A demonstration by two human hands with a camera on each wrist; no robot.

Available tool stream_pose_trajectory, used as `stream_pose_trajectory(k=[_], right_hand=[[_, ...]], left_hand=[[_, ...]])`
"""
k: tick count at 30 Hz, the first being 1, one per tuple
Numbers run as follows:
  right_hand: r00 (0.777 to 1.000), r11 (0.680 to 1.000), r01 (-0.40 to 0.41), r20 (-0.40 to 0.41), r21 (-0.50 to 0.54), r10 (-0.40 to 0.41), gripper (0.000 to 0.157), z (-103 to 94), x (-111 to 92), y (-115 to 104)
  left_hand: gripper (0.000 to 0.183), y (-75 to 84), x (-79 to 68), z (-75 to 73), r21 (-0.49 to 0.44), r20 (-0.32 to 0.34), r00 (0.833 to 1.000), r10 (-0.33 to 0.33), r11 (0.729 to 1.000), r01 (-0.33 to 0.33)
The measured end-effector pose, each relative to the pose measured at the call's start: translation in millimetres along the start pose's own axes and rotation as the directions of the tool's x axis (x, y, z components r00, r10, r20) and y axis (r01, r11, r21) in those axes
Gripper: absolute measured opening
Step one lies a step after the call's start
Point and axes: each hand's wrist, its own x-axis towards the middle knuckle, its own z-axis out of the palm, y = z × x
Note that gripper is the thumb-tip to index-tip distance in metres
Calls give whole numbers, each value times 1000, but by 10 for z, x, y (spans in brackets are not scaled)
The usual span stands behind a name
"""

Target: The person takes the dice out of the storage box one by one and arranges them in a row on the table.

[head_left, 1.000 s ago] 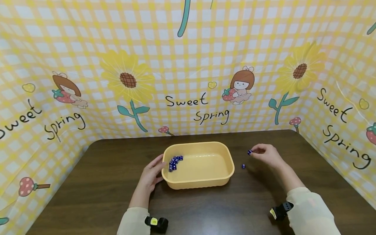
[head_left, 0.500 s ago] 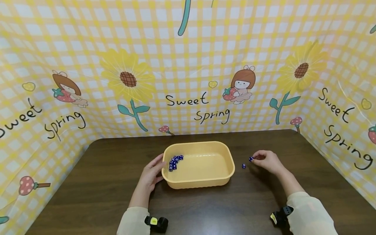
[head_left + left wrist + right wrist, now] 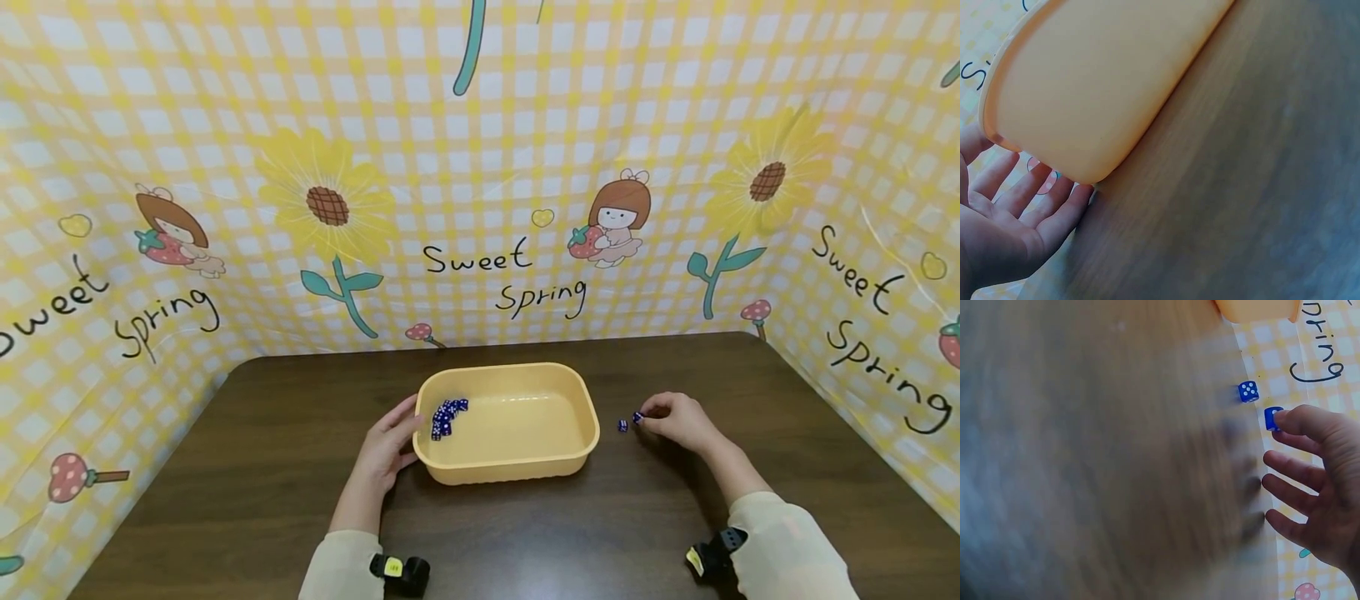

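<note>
Your right hand pinches a blue die right of the tray, just beside a second die. Your left hand rests loose fingers against the tray's left end. The pinched die is likely light, hard and slightly slippery; hold it by opposite faces.

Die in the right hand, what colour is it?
The die is blue with white pips, clearest in the right wrist view.
</note>
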Motion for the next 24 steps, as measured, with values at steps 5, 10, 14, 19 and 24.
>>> stream_pose_trajectory(k=[5,10,14,19,24], right_hand=[[1000,999,5,-4,-32,-5,8,24,5,6],[1000,998,15,7,-57,-14,7,39,6,-4],[999,996,40,-5,-78,-40,6,55,12,-6],[998,993,64,-7,-96,-65,5,72,17,-11],[997,990,83,6,-116,-83,6,79,21,-29]], left_hand=[[51,-9,4,2,0,0,1000,4,1000,-4],[51,-4,-1,2,1,2,1000,6,1000,-6],[51,2,-5,-3,-1,1,1000,1,1000,-1],[52,6,-12,-3,-2,-3,1000,-1,1000,1],[51,6,-15,2,-1,-4,1000,-1,1000,1]])
